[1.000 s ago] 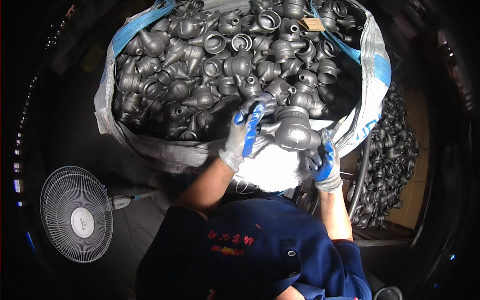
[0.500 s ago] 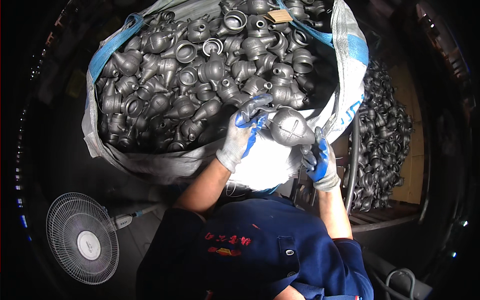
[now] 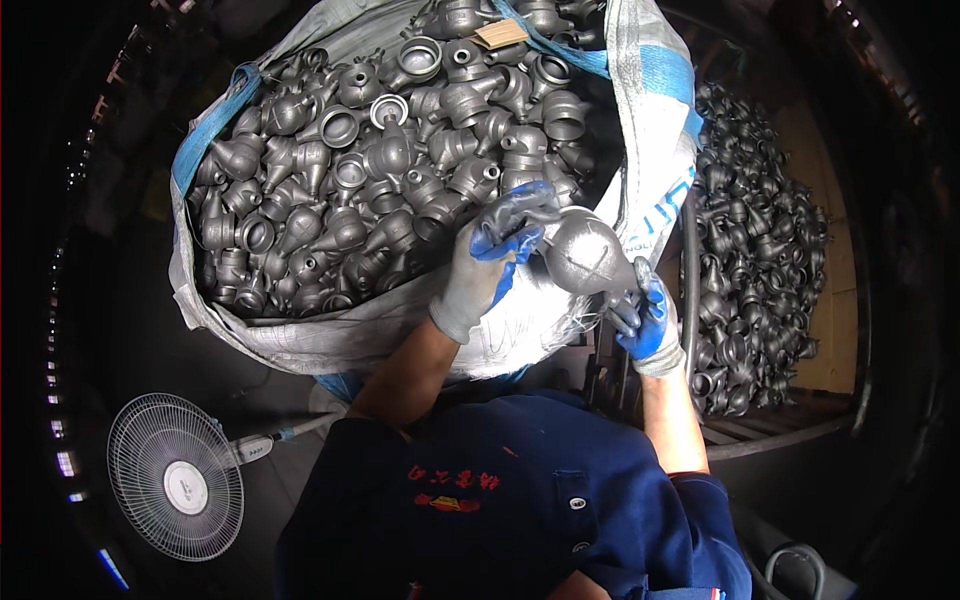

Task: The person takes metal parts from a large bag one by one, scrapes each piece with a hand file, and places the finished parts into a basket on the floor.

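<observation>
Between my gloved hands, just over the near right rim of a big white woven bag, is a grey cast-metal part (image 3: 583, 252) with a round bulb, a raised cross mark and a tapering neck. My left hand (image 3: 492, 248) grips its left end, fingers curled round it. At the neck on the lower right, my right hand (image 3: 645, 318) closes its fingers and thumb. Both gloves are grey knit with blue and dark coating. Many similar metal castings (image 3: 390, 150) fill the bag (image 3: 370, 340) beyond my left hand.
Blue straps (image 3: 212, 125) loop at the bag's rim, and a piece of cardboard (image 3: 500, 34) lies on the castings. Right of the bag, a second heap of castings (image 3: 750, 250) sits in a crate behind a dark rail. A white fan (image 3: 178, 478) stands at lower left.
The view has shifted, so the bag and its castings appear farther left. Both hands keep hold of the casting, which has turned slightly.
</observation>
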`<action>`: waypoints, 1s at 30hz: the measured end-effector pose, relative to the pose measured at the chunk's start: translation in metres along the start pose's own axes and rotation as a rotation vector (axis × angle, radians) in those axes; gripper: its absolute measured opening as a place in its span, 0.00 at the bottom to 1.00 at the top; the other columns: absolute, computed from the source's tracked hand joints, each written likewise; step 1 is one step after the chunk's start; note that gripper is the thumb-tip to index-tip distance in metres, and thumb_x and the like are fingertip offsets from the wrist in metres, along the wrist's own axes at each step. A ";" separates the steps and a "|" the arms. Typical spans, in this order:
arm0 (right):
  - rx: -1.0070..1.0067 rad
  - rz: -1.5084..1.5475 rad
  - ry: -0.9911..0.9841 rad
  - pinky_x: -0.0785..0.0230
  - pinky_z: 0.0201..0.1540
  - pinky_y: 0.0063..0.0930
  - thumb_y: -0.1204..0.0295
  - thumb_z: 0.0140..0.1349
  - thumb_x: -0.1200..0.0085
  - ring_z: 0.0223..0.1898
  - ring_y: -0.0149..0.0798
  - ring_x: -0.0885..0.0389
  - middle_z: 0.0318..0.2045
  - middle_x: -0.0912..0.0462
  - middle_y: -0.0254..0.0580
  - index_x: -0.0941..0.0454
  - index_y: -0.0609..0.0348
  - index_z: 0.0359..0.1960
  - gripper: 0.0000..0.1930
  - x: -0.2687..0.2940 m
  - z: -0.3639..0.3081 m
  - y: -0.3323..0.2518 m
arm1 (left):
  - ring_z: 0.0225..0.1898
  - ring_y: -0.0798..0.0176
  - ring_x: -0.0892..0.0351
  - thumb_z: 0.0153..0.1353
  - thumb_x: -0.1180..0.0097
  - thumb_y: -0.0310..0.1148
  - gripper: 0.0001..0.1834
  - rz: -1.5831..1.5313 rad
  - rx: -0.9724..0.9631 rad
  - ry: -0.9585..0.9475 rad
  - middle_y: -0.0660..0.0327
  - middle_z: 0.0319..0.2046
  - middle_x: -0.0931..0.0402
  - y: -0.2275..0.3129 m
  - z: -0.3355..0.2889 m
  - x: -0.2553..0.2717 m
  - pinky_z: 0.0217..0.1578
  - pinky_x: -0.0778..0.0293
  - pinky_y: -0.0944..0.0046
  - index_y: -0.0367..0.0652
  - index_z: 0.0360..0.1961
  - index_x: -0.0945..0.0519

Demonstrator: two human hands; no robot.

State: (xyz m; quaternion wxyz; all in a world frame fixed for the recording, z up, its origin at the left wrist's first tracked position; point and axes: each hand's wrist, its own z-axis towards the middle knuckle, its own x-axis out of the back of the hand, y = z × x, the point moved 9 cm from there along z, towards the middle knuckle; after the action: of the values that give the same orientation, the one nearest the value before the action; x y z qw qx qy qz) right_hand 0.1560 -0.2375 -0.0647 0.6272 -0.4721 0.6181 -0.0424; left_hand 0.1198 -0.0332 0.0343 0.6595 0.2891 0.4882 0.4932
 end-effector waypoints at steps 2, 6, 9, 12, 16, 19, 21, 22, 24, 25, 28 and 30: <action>0.052 -0.178 -0.037 0.47 0.13 0.13 0.58 0.70 0.53 0.13 0.20 0.41 0.30 0.18 0.45 0.26 0.59 0.45 0.16 0.013 -0.005 -0.009 | 0.50 0.67 0.22 0.68 0.46 0.32 0.21 0.110 0.112 0.093 0.56 0.50 0.22 -0.016 0.006 0.007 0.45 0.24 0.68 0.35 0.60 0.29; 0.382 -1.051 0.094 0.49 0.14 0.12 0.58 0.72 0.55 0.14 0.20 0.41 0.26 0.18 0.46 0.25 0.61 0.45 0.17 0.027 -0.010 -0.034 | 0.41 0.72 0.20 0.66 0.46 0.27 0.18 0.131 0.275 0.207 0.59 0.47 0.20 -0.037 0.006 0.006 0.34 0.23 0.75 0.37 0.57 0.26; 0.192 -0.531 0.087 0.49 0.14 0.13 0.58 0.72 0.55 0.14 0.19 0.41 0.26 0.19 0.44 0.25 0.62 0.44 0.17 0.040 -0.015 -0.026 | 0.47 0.66 0.19 0.64 0.52 0.16 0.19 0.049 0.179 0.166 0.54 0.49 0.22 -0.034 0.007 -0.010 0.42 0.21 0.71 0.35 0.57 0.27; 0.049 -0.183 0.073 0.50 0.14 0.12 0.59 0.72 0.55 0.15 0.19 0.41 0.26 0.18 0.43 0.25 0.61 0.43 0.16 0.039 -0.022 -0.022 | 0.50 0.64 0.20 0.64 0.53 0.15 0.19 0.104 0.338 0.264 0.52 0.49 0.22 -0.055 0.002 -0.006 0.44 0.21 0.71 0.35 0.56 0.27; 0.153 -0.581 0.242 0.50 0.15 0.11 0.60 0.72 0.54 0.14 0.18 0.41 0.27 0.18 0.41 0.25 0.62 0.46 0.17 0.040 -0.029 -0.041 | 0.35 0.71 0.20 0.66 0.49 0.21 0.16 0.056 0.341 0.263 0.57 0.41 0.20 -0.065 0.005 -0.002 0.34 0.22 0.73 0.36 0.54 0.26; 0.099 -0.383 0.060 0.51 0.16 0.11 0.61 0.71 0.52 0.14 0.18 0.41 0.28 0.17 0.39 0.25 0.64 0.51 0.18 0.015 -0.037 -0.042 | 0.21 0.77 0.29 0.67 0.47 0.28 0.12 0.014 0.423 0.308 0.67 0.27 0.23 -0.077 0.002 0.003 0.22 0.30 0.77 0.38 0.50 0.22; 0.070 -0.474 0.105 0.50 0.16 0.13 0.65 0.68 0.47 0.14 0.18 0.40 0.20 0.25 0.29 0.23 0.64 0.51 0.17 0.007 -0.043 -0.047 | 0.17 0.80 0.33 0.67 0.47 0.30 0.10 -0.036 0.442 0.313 0.69 0.22 0.26 -0.080 0.001 0.003 0.17 0.35 0.78 0.39 0.46 0.20; 0.062 -0.484 0.089 0.50 0.17 0.14 0.67 0.66 0.44 0.14 0.18 0.39 0.17 0.29 0.24 0.22 0.64 0.51 0.16 0.000 -0.045 -0.049 | 0.17 0.80 0.33 0.67 0.47 0.30 0.09 -0.042 0.459 0.342 0.69 0.22 0.26 -0.081 -0.001 0.005 0.16 0.36 0.78 0.39 0.46 0.20; 0.060 -0.592 0.073 0.52 0.15 0.11 0.66 0.68 0.48 0.14 0.17 0.40 0.27 0.17 0.36 0.28 0.66 0.59 0.22 -0.011 -0.048 -0.053 | 0.16 0.80 0.33 0.68 0.47 0.31 0.09 -0.042 0.520 0.415 0.69 0.22 0.26 -0.085 -0.007 0.008 0.15 0.38 0.79 0.40 0.45 0.20; 0.065 -0.611 0.070 0.52 0.15 0.11 0.65 0.68 0.48 0.14 0.17 0.40 0.26 0.17 0.36 0.28 0.66 0.59 0.22 -0.014 -0.048 -0.054 | 0.16 0.81 0.33 0.68 0.48 0.31 0.09 -0.054 0.491 0.383 0.69 0.21 0.26 -0.082 -0.006 0.005 0.14 0.40 0.79 0.40 0.44 0.20; 0.066 -0.621 0.110 0.52 0.15 0.12 0.60 0.70 0.51 0.13 0.17 0.40 0.23 0.19 0.36 0.25 0.66 0.54 0.21 -0.009 -0.050 -0.054 | 0.16 0.79 0.35 0.69 0.49 0.40 0.14 0.104 0.526 0.445 0.72 0.18 0.30 -0.082 -0.016 0.009 0.17 0.40 0.78 0.39 0.41 0.19; 0.076 -0.610 0.129 0.52 0.14 0.14 0.57 0.71 0.54 0.12 0.18 0.41 0.20 0.21 0.36 0.23 0.65 0.46 0.21 -0.001 -0.052 -0.054 | 0.16 0.79 0.35 0.70 0.50 0.41 0.14 0.175 0.509 0.369 0.71 0.18 0.30 -0.079 -0.018 0.002 0.17 0.39 0.77 0.40 0.40 0.20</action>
State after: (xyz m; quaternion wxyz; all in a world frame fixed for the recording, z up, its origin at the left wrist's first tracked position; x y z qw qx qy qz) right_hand 0.1426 -0.2948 -0.0185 0.5623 -0.6082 0.4844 -0.2815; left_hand 0.1323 -0.0603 -0.0414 0.4215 0.3910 0.6805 0.4543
